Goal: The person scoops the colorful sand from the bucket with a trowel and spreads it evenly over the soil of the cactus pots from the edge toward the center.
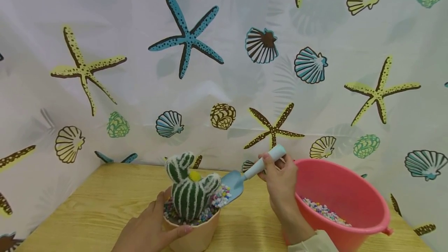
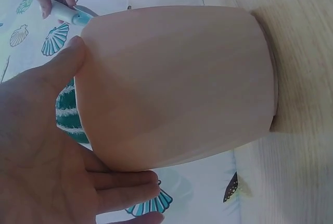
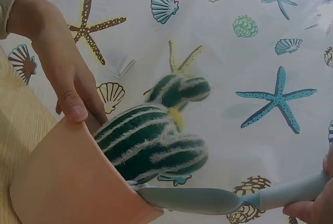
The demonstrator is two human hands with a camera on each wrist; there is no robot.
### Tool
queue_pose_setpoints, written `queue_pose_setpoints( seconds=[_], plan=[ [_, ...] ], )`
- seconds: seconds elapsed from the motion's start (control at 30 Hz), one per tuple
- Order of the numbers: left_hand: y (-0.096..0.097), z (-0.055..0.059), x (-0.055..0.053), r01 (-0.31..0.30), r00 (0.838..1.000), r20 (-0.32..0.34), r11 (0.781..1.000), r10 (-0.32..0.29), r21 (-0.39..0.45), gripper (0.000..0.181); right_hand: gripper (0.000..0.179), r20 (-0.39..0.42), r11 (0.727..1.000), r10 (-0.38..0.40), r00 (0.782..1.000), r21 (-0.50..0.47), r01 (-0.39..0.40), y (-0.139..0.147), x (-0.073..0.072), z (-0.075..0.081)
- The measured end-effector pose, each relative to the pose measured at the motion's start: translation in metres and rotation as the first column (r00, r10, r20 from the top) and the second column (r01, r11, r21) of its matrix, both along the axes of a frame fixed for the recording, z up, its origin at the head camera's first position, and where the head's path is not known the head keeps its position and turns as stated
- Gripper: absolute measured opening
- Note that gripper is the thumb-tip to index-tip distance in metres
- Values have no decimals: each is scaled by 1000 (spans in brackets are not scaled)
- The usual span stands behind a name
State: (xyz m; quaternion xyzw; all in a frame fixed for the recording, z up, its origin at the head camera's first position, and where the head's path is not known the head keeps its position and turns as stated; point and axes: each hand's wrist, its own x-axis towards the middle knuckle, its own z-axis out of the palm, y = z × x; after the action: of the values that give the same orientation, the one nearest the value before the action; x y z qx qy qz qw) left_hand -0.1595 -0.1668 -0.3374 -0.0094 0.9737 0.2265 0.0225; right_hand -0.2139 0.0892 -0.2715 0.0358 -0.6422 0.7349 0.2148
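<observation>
A knitted-looking green cactus [image 1: 190, 201] with white stripes and a yellow tuft stands in a peach flowerpot [image 1: 196, 238]. My left hand [image 1: 147, 221] grips this pot by its upper part, thumb on the near side and fingers round the far left. In my right hand [image 1: 281, 182] is a small blue trowel [image 1: 233, 184], held by its pale handle. The blade tilts down over the pot's right rim. Colourful pebbles [image 1: 221, 196] lie at its tip beside the cactus, and more cover the surface around the base. The right wrist view shows the trowel blade [image 3: 190, 199] edge-on at the rim.
A pink bucket [image 1: 350, 189] stands to the right, close to my right forearm, with more colourful pebbles [image 1: 325, 211] inside. Everything rests on a wooden table [image 1: 115, 189]. Behind it hangs a white sheet [image 1: 224, 81] printed with starfish and shells.
</observation>
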Motion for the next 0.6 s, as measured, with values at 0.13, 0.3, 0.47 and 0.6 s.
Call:
queue_pose_setpoints(
  seconds=[0.13,0.3,0.47,0.6],
  plan=[
    [1,0,1,8,999,-32,1000,-9,-27,118,21,-21,1000,3,1000,4,-3,3,1,3],
    [1,1,2,3,999,-36,999,-4,-37,119,23,-44,1000,3,999,8,-2,4,1,6],
    [2,1,2,1,1000,-21,1000,-1,-17,118,24,-84,999,16,996,38,-13,0,-2,6],
    [1,0,3,7,1000,-30,1000,-7,12,116,26,-132,995,29,991,98,-16,-7,-5,2]
  ],
)
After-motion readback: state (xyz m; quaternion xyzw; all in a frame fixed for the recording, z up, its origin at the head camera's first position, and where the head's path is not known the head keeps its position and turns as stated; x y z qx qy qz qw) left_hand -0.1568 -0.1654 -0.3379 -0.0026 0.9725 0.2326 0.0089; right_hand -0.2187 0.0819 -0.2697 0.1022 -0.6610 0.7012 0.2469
